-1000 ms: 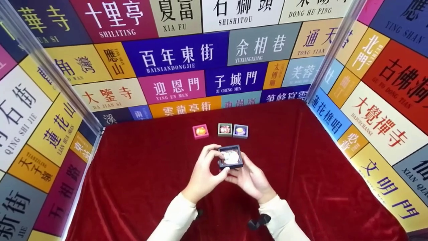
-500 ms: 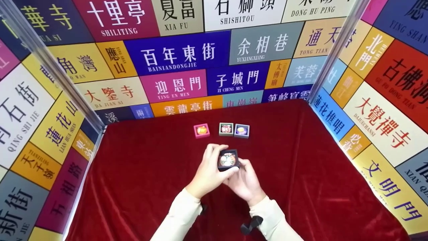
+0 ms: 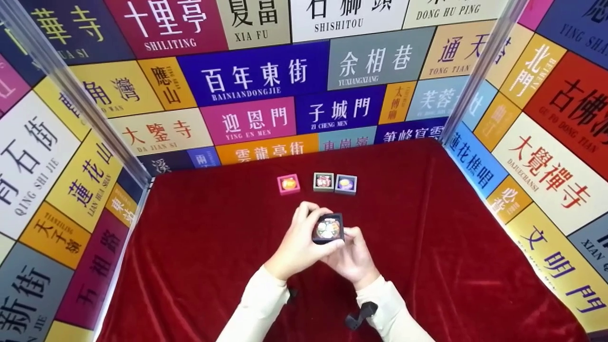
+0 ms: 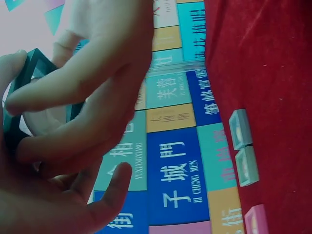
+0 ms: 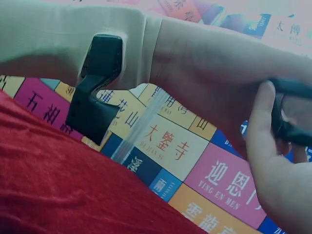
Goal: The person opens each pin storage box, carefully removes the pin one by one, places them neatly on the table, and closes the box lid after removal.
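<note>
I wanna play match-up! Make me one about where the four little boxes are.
1. dark box
2. pink box
3. green box
4. grey box

Places, in the head view:
A. right end of the row
B. held above the red cloth
C. middle of the row
D. left end of the row

Pairs: 1-B, 2-D, 3-C, 4-A

- Before you stands the far wall (image 3: 380, 66), with colourful panels (image 3: 254, 121) of Chinese characters (image 3: 271, 77).
- Similar panels cover your left wall (image 3: 71, 190) and right wall (image 3: 546, 166).
- A red cloth (image 3: 204, 228), softly shining, lies near you.
</note>
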`<state>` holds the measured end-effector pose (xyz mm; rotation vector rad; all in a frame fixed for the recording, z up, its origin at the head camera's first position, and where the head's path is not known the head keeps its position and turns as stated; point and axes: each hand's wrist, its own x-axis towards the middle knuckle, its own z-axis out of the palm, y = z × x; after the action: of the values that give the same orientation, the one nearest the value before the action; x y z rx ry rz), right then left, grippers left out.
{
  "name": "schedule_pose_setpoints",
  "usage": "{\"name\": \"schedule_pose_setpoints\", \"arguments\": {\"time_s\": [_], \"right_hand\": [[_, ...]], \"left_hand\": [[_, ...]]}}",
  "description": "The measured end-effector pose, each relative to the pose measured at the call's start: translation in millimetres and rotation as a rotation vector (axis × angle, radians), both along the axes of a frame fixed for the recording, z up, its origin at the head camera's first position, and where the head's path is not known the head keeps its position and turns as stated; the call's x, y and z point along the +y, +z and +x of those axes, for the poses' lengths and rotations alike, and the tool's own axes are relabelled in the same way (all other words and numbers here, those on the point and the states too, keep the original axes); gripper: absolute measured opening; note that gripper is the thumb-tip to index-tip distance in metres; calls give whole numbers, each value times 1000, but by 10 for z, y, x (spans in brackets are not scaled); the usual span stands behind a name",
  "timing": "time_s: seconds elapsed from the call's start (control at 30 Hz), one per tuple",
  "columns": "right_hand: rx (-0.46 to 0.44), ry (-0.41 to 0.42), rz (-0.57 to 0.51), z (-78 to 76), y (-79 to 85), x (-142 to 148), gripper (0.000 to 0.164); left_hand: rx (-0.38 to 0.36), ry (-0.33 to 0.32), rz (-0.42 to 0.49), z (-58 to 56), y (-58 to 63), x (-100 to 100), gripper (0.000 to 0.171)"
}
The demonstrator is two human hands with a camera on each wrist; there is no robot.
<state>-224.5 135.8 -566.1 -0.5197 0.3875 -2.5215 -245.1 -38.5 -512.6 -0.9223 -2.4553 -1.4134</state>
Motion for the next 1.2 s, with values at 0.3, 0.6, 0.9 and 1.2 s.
{"name": "schedule_pose_setpoints", "arguments": {"time_s": [0.3,0.6,0.9,1.2], "right_hand": [[42,20,-8,15,8,-13,47],[17,-11,40,28,48,-9,48],[0,-51,78,1,55,-9,51],[-17,-57,67,-25,71,8,48]], "left_hand": [[54,-6,-46,47,63,-55,62],[18,31,42,26,-39,6,60],[-11,31,145,8,-37,-11,63],[-42,61,202,-18,26,-51,61]]}}
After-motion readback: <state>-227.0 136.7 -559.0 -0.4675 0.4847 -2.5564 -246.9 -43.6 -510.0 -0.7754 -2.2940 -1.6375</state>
